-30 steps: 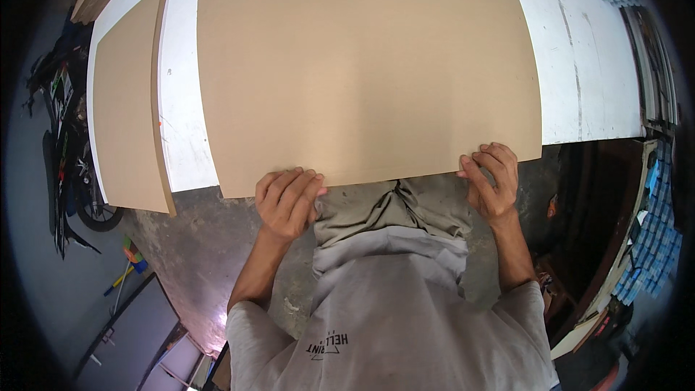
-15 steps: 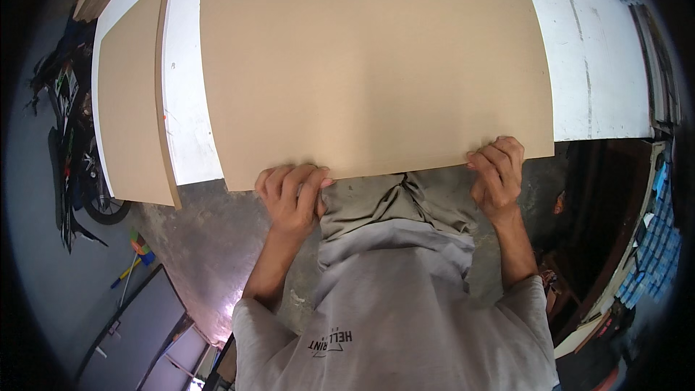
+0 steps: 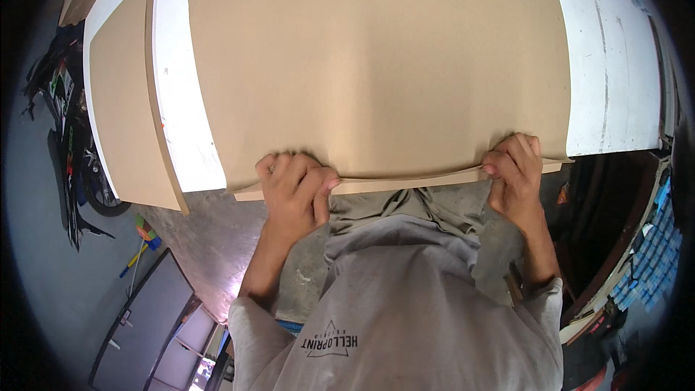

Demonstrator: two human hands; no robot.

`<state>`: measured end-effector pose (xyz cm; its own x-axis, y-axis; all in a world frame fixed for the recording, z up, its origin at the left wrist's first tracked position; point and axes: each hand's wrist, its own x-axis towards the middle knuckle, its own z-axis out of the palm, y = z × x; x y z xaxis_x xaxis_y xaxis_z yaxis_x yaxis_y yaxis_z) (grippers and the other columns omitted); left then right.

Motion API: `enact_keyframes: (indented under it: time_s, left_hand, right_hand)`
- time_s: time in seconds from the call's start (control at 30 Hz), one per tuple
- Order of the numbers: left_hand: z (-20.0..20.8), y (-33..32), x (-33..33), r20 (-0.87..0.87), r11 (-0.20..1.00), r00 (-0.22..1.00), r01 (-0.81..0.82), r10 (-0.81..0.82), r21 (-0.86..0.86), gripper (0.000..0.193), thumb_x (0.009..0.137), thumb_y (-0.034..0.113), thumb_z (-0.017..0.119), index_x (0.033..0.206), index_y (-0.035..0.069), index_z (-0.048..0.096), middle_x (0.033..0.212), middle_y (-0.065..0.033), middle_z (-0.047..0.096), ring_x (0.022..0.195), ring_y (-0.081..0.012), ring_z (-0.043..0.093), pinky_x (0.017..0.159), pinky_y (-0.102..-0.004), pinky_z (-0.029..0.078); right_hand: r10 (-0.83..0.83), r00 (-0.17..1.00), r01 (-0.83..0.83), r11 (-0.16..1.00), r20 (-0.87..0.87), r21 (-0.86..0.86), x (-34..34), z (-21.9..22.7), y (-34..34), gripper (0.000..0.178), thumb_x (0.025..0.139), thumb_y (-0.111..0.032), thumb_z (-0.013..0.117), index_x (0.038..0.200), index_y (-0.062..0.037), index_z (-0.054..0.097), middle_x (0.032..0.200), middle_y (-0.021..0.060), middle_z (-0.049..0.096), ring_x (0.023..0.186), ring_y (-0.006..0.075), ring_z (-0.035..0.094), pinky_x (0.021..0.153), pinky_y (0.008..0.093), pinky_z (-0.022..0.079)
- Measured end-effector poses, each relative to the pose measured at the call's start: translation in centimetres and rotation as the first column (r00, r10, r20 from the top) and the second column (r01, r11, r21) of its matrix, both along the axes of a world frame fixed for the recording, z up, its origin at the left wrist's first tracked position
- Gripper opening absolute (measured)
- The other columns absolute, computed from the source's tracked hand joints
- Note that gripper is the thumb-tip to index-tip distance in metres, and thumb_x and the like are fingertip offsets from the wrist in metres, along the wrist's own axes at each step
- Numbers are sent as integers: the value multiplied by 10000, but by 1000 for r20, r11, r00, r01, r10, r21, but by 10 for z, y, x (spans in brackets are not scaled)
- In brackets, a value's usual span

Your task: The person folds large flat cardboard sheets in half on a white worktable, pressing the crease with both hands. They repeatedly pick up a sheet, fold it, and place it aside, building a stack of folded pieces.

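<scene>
A large tan fibreboard sheet lies on a white table, its near edge hanging over toward me. My left hand grips that near edge at its left part, fingers curled over the top. My right hand grips the same edge near its right corner. Under the lifted edge a second tan board of the same kind shows as a thin strip between my hands.
A smaller tan board lies at the table's left end, with a thin strip standing on edge beside it. A motorbike stands on the grey floor at left. Dark shelving with blue items is at right.
The top sheet's near edge has lifted slightly off the board beneath it, so the lower board now shows. Both hands have kept their grip on the edge.
</scene>
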<state>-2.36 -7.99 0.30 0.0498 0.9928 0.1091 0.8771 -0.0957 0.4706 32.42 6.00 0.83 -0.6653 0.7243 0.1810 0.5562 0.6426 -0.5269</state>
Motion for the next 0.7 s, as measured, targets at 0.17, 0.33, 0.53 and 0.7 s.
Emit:
enact_keyframes:
  time_s: [0.17,0.33,0.53,0.7]
  left_hand:
    - [-10,3,4,-84,993,990,-117,116,-11,647,1030,543,583,1545,162,494,1668,-312,258,1561,-559,151,1201,-737,64]
    - [-11,13,16,-201,981,971,-154,127,-120,909,1025,689,489,1727,189,201,1726,-389,-18,1579,-627,-39,1192,-786,-33]
    - [-1,19,24,-399,954,915,-170,60,-247,889,1042,638,495,1731,183,164,1723,-394,-31,1570,-637,-74,1180,-801,-42]
    - [9,38,44,-305,941,947,-188,98,-281,857,1069,539,493,1719,88,163,1719,-402,-23,1572,-631,-79,1189,-790,-38]
  right_hand:
    - [-24,1000,24,995,2,-98,3,1,4,359,808,-91,769,1159,-68,693,1194,166,633,1204,396,572,1032,550,376]
    - [-91,989,100,992,114,-75,-2,-10,-3,807,964,-451,727,1619,-100,412,1749,263,200,1617,538,82,1240,746,24]
    - [-94,945,117,992,312,-55,-47,20,4,890,1011,-628,565,1679,-97,312,1717,342,190,1601,564,90,1197,798,33]
    - [-336,851,325,941,403,97,-84,-4,-9,829,1039,-597,511,1689,-126,307,1709,357,177,1587,568,129,1183,805,77]
